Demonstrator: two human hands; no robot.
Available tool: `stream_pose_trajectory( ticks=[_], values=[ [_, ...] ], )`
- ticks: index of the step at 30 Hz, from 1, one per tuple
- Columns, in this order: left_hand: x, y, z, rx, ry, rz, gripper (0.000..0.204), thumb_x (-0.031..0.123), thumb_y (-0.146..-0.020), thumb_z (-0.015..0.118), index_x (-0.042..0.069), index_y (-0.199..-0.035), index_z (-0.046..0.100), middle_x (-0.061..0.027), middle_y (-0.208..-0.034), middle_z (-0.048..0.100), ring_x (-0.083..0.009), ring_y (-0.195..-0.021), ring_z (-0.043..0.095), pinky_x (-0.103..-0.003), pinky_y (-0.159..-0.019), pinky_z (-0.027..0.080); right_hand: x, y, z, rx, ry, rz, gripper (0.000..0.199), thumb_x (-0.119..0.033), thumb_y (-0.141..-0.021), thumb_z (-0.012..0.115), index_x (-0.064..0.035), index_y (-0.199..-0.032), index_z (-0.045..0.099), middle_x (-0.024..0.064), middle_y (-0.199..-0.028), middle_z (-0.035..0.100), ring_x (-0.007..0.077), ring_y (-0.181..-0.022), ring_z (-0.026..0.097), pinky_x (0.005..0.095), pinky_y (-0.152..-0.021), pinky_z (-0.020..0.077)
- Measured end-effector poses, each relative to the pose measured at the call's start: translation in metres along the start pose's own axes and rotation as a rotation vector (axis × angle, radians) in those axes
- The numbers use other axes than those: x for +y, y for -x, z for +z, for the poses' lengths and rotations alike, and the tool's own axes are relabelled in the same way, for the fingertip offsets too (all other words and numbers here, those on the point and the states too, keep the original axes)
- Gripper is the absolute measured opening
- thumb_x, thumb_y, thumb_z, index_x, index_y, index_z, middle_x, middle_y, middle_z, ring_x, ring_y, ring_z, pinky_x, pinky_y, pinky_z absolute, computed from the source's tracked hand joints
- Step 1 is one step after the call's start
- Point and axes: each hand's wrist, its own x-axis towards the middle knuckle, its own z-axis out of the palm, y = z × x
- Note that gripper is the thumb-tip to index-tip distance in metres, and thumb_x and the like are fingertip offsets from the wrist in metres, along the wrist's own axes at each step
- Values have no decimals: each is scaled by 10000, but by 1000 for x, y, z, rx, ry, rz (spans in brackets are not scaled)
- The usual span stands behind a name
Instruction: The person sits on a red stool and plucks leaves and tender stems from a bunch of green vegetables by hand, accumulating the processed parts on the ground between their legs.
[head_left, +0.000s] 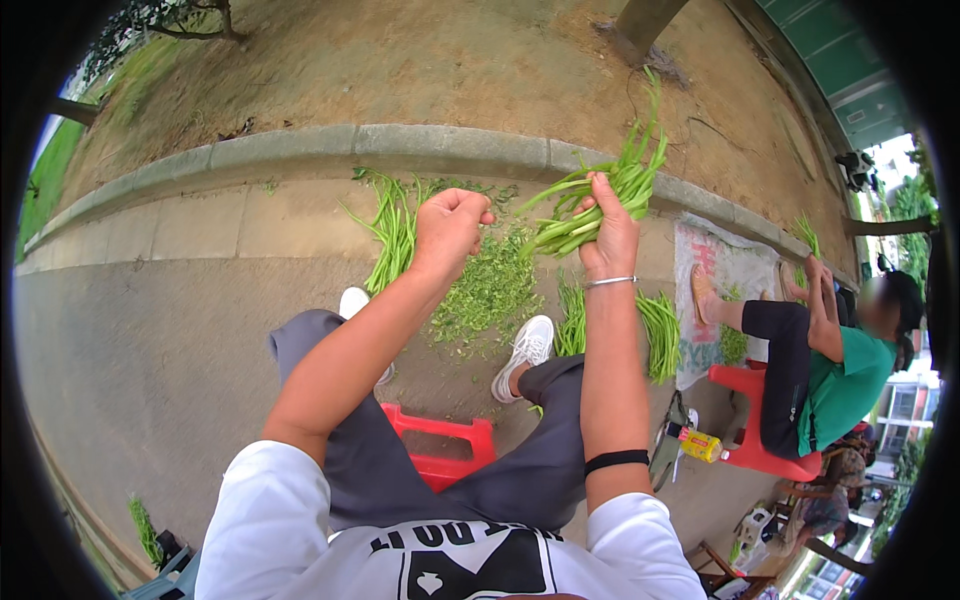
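Right hand (pixel 608 240) grips a bunch of green stems (pixel 590 205); left hand (pixel 448 225) is a closed fist beside it; trimmings (pixel 490 290) and sorted piles (pixel 395 230) already cover the pavement, this bunch unfinished

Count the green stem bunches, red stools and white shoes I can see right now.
Green stem bunches: 4, one in the right hand, three on the ground
Red stools: 2
White shoes: 2
Total: 8
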Motion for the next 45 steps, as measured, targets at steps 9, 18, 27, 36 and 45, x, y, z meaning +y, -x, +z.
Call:
stream_pose_trajectory(
  ticks=[9, 18, 27, 36, 45],
  values=[
    [14, -5, -20, -188, -398, 248, 98, 67, -724, 653, 38, -799, 597, 12, -653, 549, -18, -436, 396, -198, -371, 339, -26, 5, -7, -145, 172, 140, 167, -96, -784, 651, -27, -921, 586, 45, -810, 619, 76, -612, 544, 228, -493, 463],
    [27, -2, -11, -224, -529, 690, 88, 62, -720, 684, 25, -781, 632, 26, -719, 554, -7, -494, 385, -181, -447, 328, -29, 24, 1, -376, 517, 244, 231, -121, -727, 702, -18, -902, 592, 58, -788, 629, 108, -637, 581, 225, -505, 449],
    [38, -8, -20, -59, -708, 1087, 162, 11, -717, 657, 57, -868, 623, -13, -752, 567, -64, -494, 458, -212, -453, 382, -21, 36, 10, -563, 729, 234, 182, -121, -719, 711, -19, -829, 608, 32, -700, 611, 100, -603, 566, 232, -548, 444],
    [31, -17, -26, -29, -1022, 1274, 146, 82, -716, 670, 108, -856, 636, -29, -770, 566, -178, -603, 582, -290, -512, 463, -17, 41, 15, -581, 769, 262, 173, -123, -726, 702, -19, -823, 604, 29, -684, 598, 99, -596, 556, 232, -548, 438],
    [25, -17, -27, -53, -1174, 1299, 119, 87, -727, 649, 85, -844, 635, -35, -768, 572, -199, -613, 590, -314, -507, 466, -18, 39, 11, -561, 686, 245, 156, -94, -729, 686, -11, -833, 605, 28, -701, 602, 101, -597, 561, 236, -547, 443]
  ],
)
